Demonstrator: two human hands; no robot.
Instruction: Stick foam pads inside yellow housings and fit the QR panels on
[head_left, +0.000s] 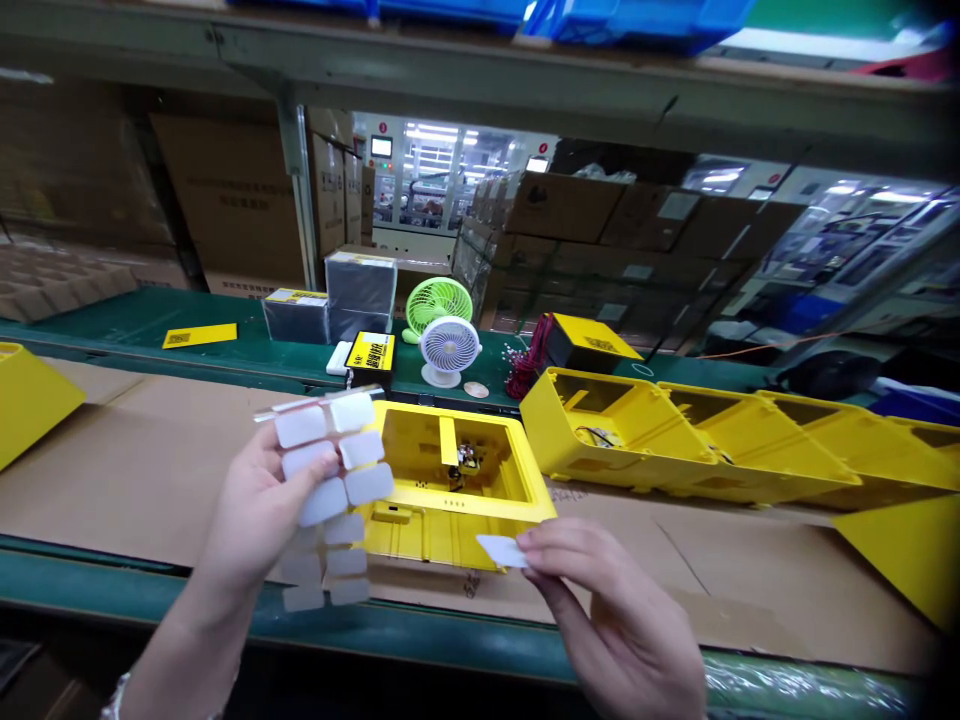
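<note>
My left hand (259, 500) grips a sheet of white stickers (322, 490), its rounded rectangular pads set in two columns. The thumb presses on the front of the sheet. Between the thumb and fingers of my right hand (615, 610) is a single white sticker (501, 550), held near the front right corner of a yellow plastic housing (450, 510). The housing lies on cardboard between my hands, its opening showing a small circuit part and wires (466, 458) inside. The sticker sheet covers its left end.
Several yellow housings (645, 465) stand in a row at the right. Another yellow piece (34, 400) sits at the left. Behind are a white fan (448, 348), a green fan (450, 295), dark boxes (360, 295) and a red wire bundle (531, 360). A shelf beam (480, 85) crosses overhead.
</note>
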